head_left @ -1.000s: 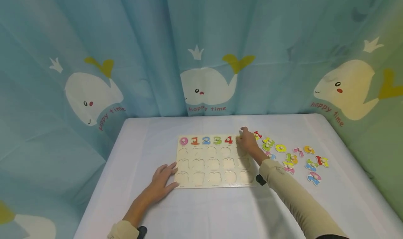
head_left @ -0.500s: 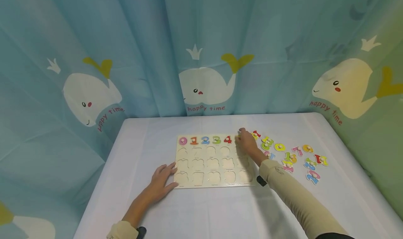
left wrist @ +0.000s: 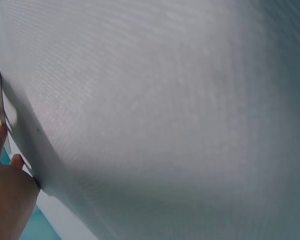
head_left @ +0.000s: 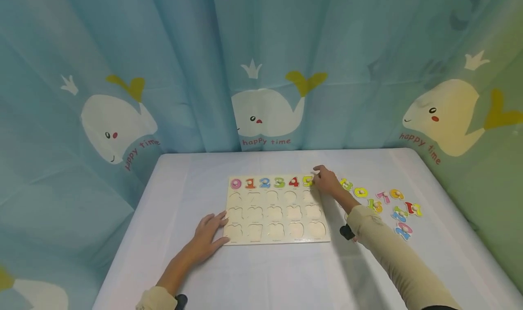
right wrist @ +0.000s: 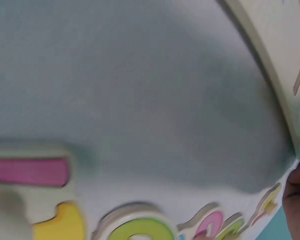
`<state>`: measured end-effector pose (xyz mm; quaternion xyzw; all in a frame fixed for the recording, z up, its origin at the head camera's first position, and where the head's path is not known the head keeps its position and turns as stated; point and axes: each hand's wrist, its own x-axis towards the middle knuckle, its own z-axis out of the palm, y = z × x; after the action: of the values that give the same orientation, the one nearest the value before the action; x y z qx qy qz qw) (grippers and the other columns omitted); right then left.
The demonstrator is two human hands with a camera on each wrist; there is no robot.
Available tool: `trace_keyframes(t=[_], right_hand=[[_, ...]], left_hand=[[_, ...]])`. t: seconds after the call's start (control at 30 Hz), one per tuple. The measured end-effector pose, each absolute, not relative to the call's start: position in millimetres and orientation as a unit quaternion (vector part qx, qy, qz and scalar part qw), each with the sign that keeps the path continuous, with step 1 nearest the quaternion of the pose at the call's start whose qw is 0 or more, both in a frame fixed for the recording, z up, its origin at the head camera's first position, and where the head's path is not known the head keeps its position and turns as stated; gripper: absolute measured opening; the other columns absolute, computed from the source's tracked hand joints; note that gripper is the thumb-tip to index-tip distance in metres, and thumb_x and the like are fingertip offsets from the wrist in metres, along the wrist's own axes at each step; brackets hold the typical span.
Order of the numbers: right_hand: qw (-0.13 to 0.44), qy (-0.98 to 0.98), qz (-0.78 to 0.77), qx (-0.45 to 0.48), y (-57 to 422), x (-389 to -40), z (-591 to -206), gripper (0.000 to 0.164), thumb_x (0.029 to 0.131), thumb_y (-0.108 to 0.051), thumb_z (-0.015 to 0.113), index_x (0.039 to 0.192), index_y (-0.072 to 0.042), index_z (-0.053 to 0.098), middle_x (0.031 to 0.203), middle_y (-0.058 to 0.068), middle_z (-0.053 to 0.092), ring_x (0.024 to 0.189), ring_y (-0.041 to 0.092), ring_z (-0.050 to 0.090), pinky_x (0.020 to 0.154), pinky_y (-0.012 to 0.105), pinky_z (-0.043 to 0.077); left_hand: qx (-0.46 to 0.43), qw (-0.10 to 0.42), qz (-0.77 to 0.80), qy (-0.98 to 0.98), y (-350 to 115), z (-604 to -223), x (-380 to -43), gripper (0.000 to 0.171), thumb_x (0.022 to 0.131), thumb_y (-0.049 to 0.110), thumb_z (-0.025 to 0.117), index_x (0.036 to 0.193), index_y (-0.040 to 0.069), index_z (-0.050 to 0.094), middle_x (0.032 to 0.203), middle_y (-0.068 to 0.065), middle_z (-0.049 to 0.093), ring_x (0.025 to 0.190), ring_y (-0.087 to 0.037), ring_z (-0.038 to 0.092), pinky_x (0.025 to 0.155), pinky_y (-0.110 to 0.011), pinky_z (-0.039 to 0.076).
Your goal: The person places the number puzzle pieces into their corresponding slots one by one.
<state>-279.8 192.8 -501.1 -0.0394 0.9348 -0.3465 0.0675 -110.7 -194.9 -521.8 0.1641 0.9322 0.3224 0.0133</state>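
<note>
A pale wooden number puzzle board [head_left: 261,244] lies on the white table, its top row holding number pieces 0 to 5. My left hand [head_left: 209,235] rests along the board's left edge with fingers spread; in the left wrist view, only part of that hand [left wrist: 7,195] shows at the left. My right hand [head_left: 328,183] is at the board's top right corner, fingertips right beside the yellow 5 piece [head_left: 308,181]. That 5 sits in its slot, with no piece visible in the right hand. The right wrist view catches just the hand's side [right wrist: 297,197].
Loose knobbed number pieces lie right of the board, among them a pink 7 [head_left: 383,197], an orange piece [head_left: 396,194] and a red 11 [head_left: 413,209]. My right forearm hides several others. A blue whale-print curtain [head_left: 196,74] hangs behind the table [head_left: 253,278].
My right hand has moved slightly right, off the yellow 5, which now shows in the top row. It covers some loose pieces seen before. The left hand stays put.
</note>
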Motion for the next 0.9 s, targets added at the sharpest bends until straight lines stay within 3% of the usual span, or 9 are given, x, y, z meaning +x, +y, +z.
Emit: trace_keyframes(t=[0.2, 0.37, 0.5, 0.77, 0.9], right_hand=[[-0.034, 0.918, -0.394, -0.037, 215, -271, -495, 0.036, 0.095, -0.006, 0.035, 0.126, 0.007, 0.047, 0.090, 0.019, 0.059, 0.061, 0.021, 0.046, 0.055, 0.032, 0.040], [-0.087, 0.908, -0.408, -0.040, 241, -266, -492, 0.034, 0.097, -0.007, 0.034, 0.125, 0.007, 0.049, 0.097, 0.021, 0.061, 0.071, 0.025, 0.053, 0.058, 0.030, 0.043], [-0.095, 0.909, -0.405, -0.032, 260, -259, -488, 0.035, 0.099, -0.010, 0.032, 0.126, 0.005, 0.048, 0.100, 0.021, 0.060, 0.085, 0.029, 0.057, 0.064, 0.030, 0.045], [-0.103, 0.906, -0.411, -0.005, 297, -253, -489, 0.038, 0.099, -0.013, 0.031, 0.128, 0.004, 0.048, 0.098, 0.020, 0.060, 0.086, 0.030, 0.056, 0.064, 0.035, 0.044], [-0.086, 0.917, -0.390, 0.002, 322, -267, -515, 0.043, 0.100, -0.024, 0.029, 0.131, 0.000, 0.045, 0.098, 0.015, 0.060, 0.087, 0.028, 0.055, 0.063, 0.033, 0.044]], left_hand=[[0.161, 0.013, 0.322, 0.933, -194, -522, -111, 0.047, 0.086, 0.021, 0.068, 0.127, 0.002, 0.054, 0.145, -0.012, 0.039, 0.131, -0.041, 0.026, 0.105, -0.060, 0.021], [0.153, 0.014, 0.321, 0.935, -193, -521, -110, 0.048, 0.086, 0.019, 0.068, 0.128, 0.002, 0.054, 0.144, -0.012, 0.040, 0.131, -0.040, 0.026, 0.104, -0.060, 0.021], [0.141, 0.035, 0.319, 0.937, -192, -520, -110, 0.050, 0.086, 0.020, 0.068, 0.130, 0.003, 0.052, 0.146, -0.010, 0.038, 0.133, -0.038, 0.024, 0.106, -0.059, 0.021], [0.135, 0.048, 0.314, 0.938, -193, -520, -111, 0.052, 0.087, 0.022, 0.067, 0.132, 0.003, 0.050, 0.145, -0.009, 0.039, 0.134, -0.036, 0.022, 0.106, -0.058, 0.020], [0.141, 0.036, 0.317, 0.937, -193, -519, -111, 0.051, 0.087, 0.022, 0.068, 0.131, 0.003, 0.051, 0.144, -0.010, 0.040, 0.133, -0.038, 0.023, 0.106, -0.059, 0.020]])
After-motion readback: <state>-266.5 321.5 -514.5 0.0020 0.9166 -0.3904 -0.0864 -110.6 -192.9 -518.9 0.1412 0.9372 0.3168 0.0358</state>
